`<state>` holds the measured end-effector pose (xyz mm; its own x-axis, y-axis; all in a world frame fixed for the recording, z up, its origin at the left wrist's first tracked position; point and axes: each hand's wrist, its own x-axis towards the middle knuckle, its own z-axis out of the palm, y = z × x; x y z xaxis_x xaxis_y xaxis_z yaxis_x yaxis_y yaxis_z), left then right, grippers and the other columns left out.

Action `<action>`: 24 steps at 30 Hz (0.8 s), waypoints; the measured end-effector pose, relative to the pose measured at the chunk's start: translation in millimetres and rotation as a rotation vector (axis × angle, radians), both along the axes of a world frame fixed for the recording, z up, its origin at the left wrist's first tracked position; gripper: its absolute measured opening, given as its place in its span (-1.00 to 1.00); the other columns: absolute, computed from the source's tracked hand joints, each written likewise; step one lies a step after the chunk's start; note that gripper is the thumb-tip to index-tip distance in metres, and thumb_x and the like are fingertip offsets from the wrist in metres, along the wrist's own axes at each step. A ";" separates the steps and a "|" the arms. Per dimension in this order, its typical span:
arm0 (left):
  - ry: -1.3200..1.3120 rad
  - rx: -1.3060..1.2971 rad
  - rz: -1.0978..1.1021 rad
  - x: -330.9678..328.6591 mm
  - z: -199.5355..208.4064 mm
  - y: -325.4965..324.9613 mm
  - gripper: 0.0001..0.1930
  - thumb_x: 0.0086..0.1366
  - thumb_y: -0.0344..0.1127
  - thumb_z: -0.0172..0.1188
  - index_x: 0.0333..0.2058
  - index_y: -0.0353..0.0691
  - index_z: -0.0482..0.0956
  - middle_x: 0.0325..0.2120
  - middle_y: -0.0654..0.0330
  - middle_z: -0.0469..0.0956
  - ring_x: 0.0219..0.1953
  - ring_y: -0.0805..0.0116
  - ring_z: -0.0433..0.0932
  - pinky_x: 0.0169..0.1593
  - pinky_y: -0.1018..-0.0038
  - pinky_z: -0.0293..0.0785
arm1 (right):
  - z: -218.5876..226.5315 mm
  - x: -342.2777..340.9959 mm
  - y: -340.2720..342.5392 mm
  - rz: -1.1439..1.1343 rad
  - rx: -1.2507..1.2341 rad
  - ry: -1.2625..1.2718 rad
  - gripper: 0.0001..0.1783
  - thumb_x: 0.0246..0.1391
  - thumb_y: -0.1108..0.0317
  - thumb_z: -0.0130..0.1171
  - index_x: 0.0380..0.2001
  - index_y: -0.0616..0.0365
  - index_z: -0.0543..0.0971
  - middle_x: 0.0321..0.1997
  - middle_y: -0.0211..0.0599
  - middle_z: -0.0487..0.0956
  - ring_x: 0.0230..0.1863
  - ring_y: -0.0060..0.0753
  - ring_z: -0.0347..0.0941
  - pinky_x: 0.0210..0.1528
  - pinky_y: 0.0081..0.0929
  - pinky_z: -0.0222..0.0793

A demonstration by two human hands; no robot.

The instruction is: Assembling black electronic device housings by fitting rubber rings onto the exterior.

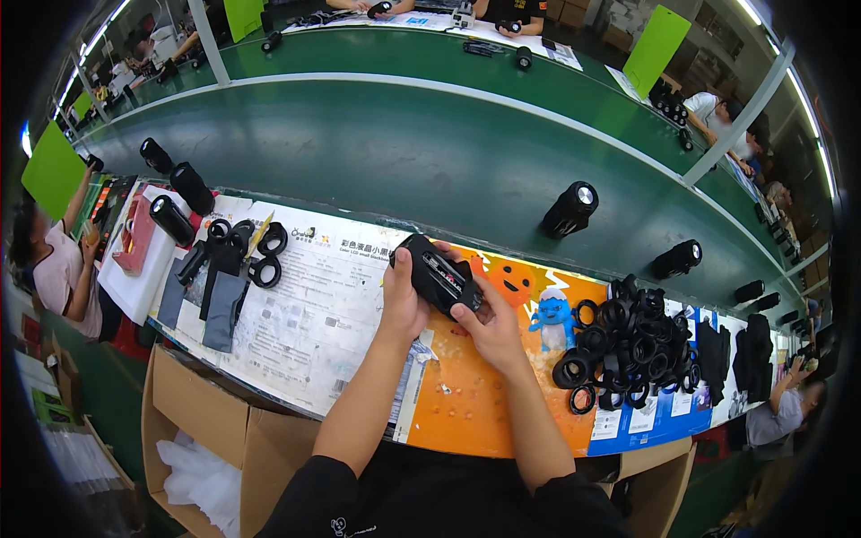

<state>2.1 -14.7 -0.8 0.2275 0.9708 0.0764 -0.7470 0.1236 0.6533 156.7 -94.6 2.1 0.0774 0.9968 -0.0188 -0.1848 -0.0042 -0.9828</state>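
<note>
Over the middle of the workbench I hold a black cylindrical speaker, tilted, with a printed panel on its side facing me. My left hand is wrapped round its left end. At the other end, my right hand is closed on the speaker with the thumb on top; some fingers are hidden behind it. To the right lies a large heap of black rings. Several more black rings sit to the left, beside dark grey flat strips and a yellow pen-like stick.
Black speakers stand on the green conveyor beyond the bench; others stand at far left. Dark fabric-like pieces lie at far right. An open cardboard box stands below the bench's left front edge. Other people sit around the line.
</note>
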 end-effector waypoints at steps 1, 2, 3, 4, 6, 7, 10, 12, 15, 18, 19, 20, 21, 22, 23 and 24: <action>0.025 -0.002 0.011 -2.7 -1.2 0.4 -0.23 0.56 0.45 0.08 0.23 -0.25 0.46 0.09 -0.02 0.66 0.18 0.08 0.69 0.29 0.09 0.71 | 6.1 -2.3 -1.8 0.001 -0.004 0.003 -0.09 0.28 0.36 0.58 0.54 0.33 0.31 0.15 -0.20 0.64 -0.05 -0.50 0.67 -0.11 -0.50 0.69; 0.020 -0.013 -0.013 -5.3 -4.6 1.6 -0.19 0.53 0.43 0.14 0.28 -0.27 0.43 0.08 -0.03 0.65 0.15 0.08 0.71 0.23 0.10 0.76 | 13.6 -4.7 -5.4 0.004 0.040 -0.074 -0.09 0.27 0.36 0.59 0.53 0.34 0.32 0.17 -0.18 0.64 0.03 -0.45 0.67 -0.05 -0.48 0.69; 0.023 -0.015 -0.012 -4.7 -3.0 0.9 -0.19 0.53 0.43 0.14 0.28 -0.27 0.43 0.08 -0.03 0.65 0.15 0.08 0.71 0.23 0.10 0.76 | 20.6 -6.8 -7.8 0.007 0.084 -0.150 -0.09 0.25 0.36 0.61 0.53 0.34 0.33 0.18 -0.16 0.64 0.11 -0.39 0.68 0.01 -0.46 0.69; 0.025 -0.014 0.003 -3.2 -1.2 -0.1 -0.16 0.50 0.43 0.18 0.31 -0.28 0.43 0.09 -0.03 0.65 0.16 0.08 0.71 0.24 0.10 0.74 | 22.2 -7.5 -9.0 0.008 0.082 -0.148 -0.09 0.25 0.36 0.61 0.53 0.34 0.33 0.18 -0.16 0.64 0.11 -0.39 0.68 0.01 -0.46 0.69; -0.053 0.010 -0.029 -4.0 3.2 1.7 -0.16 0.45 0.27 0.40 0.38 -0.31 0.41 0.13 -0.03 0.64 0.16 0.06 0.71 0.28 0.08 0.71 | 23.6 -7.6 -9.1 -0.023 0.081 -0.264 -0.07 0.16 0.28 0.68 0.46 0.36 0.41 0.19 -0.11 0.66 0.19 -0.33 0.67 0.15 -0.38 0.68; -0.026 0.002 -0.057 -5.5 5.5 1.0 -0.20 0.43 0.16 0.46 0.37 -0.31 0.42 0.13 -0.03 0.64 0.16 0.06 0.71 0.29 0.09 0.70 | 23.1 -5.1 -8.5 -0.026 0.083 -0.262 -0.07 0.16 0.28 0.68 0.46 0.36 0.41 0.19 -0.11 0.66 0.19 -0.33 0.67 0.15 -0.38 0.68; -0.001 -0.039 -0.123 -4.5 9.1 -4.1 -0.30 0.37 -0.15 0.58 0.34 -0.30 0.46 0.09 0.00 0.67 0.12 0.06 0.73 0.25 0.11 0.74 | 18.5 1.4 -7.6 -0.021 0.111 -0.529 -0.06 0.05 0.22 0.74 0.39 0.37 0.48 0.18 -0.07 0.66 0.17 -0.31 0.69 0.16 -0.37 0.69; 0.028 -0.023 -0.114 -1.3 8.9 -7.1 -0.38 0.37 -0.21 0.57 0.27 -0.28 0.49 0.04 0.01 0.69 0.07 0.08 0.76 0.15 0.14 0.79 | 15.4 0.6 -7.4 -0.039 0.138 -0.458 -0.07 0.00 0.18 0.75 0.34 0.36 0.51 0.17 -0.04 0.66 0.14 -0.26 0.71 0.15 -0.31 0.69; 0.017 -0.026 -0.042 -1.7 10.8 -8.0 -0.44 0.40 -0.22 0.54 0.23 -0.28 0.50 0.00 0.02 0.70 0.03 0.11 0.77 0.12 0.16 0.81 | 23.2 -3.3 -9.4 -0.018 0.113 -0.422 -0.11 0.05 0.21 0.71 0.36 0.34 0.51 0.18 -0.02 0.67 0.14 -0.18 0.71 0.15 -0.25 0.67; 0.030 -0.058 0.058 -4.7 18.8 -5.4 -0.50 0.40 -0.25 0.54 0.17 -0.30 0.54 -0.06 0.07 0.73 -0.04 0.25 0.76 0.11 0.29 0.76 | 32.8 -15.0 -10.5 -0.051 0.146 -0.545 -0.10 0.06 0.19 0.70 0.37 0.36 0.50 0.18 0.06 0.66 0.16 -0.02 0.70 0.19 -0.16 0.64; 0.020 -0.086 0.094 -5.6 22.4 -5.1 -0.52 0.42 -0.25 0.52 0.17 -0.29 0.55 -0.08 0.07 0.73 -0.05 0.25 0.76 0.07 0.31 0.77 | 29.4 -19.3 -10.8 -0.049 0.144 -0.544 -0.10 0.06 0.19 0.70 0.37 0.36 0.50 0.18 0.06 0.66 0.16 -0.02 0.70 0.19 -0.16 0.64; 0.024 -0.116 0.125 -7.3 19.8 -2.4 -0.53 0.43 -0.25 0.51 0.18 -0.29 0.55 -0.09 0.07 0.73 -0.05 0.24 0.76 0.08 0.31 0.76 | 22.5 -23.4 -11.4 -0.108 0.208 -0.654 -0.09 0.07 0.19 0.70 0.38 0.37 0.48 0.19 0.10 0.66 0.16 0.05 0.69 0.19 -0.14 0.64; 0.028 -0.145 0.159 -11.0 17.7 0.6 -0.53 0.43 -0.26 0.51 0.18 -0.29 0.55 -0.10 0.07 0.73 -0.06 0.23 0.76 0.08 0.31 0.76 | 16.0 -28.5 -11.3 -0.164 0.274 -0.762 -0.08 0.08 0.19 0.69 0.39 0.38 0.47 0.19 0.15 0.65 0.17 0.11 0.68 0.19 -0.13 0.64; 0.005 -0.136 0.149 -13.9 15.7 2.9 -0.54 0.45 -0.25 0.49 0.18 -0.28 0.55 -0.10 0.07 0.72 -0.06 0.21 0.77 0.07 0.29 0.77 | 10.9 -33.1 -10.5 -0.180 0.275 -0.773 -0.06 0.04 0.19 0.73 0.39 0.32 0.48 0.23 0.12 0.66 0.20 0.03 0.70 0.18 -0.21 0.67; 0.007 -0.138 0.152 -16.8 13.6 2.8 -0.54 0.45 -0.25 0.49 0.18 -0.28 0.55 -0.10 0.07 0.72 -0.06 0.21 0.77 0.07 0.29 0.77 | 8.1 -33.7 -11.5 -0.177 0.275 -0.770 -0.06 0.04 0.19 0.73 0.39 0.32 0.48 0.23 0.12 0.66 0.20 0.03 0.70 0.18 -0.21 0.67; -0.021 -0.114 0.115 -18.4 14.1 3.1 -0.51 0.44 -0.19 0.51 0.19 -0.28 0.54 -0.10 0.06 0.72 -0.06 0.19 0.77 0.06 0.27 0.78 | 9.1 -34.1 -11.2 -0.172 0.288 -0.779 -0.05 0.04 0.18 0.74 0.39 0.33 0.48 0.23 0.12 0.66 0.20 0.03 0.70 0.18 -0.21 0.67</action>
<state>-16.4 -11.6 13.3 0.1144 0.9929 -0.0327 -0.7735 0.1097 0.6242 122.6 -105.8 11.3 0.1143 0.9277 0.3554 0.5702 0.2317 -0.7881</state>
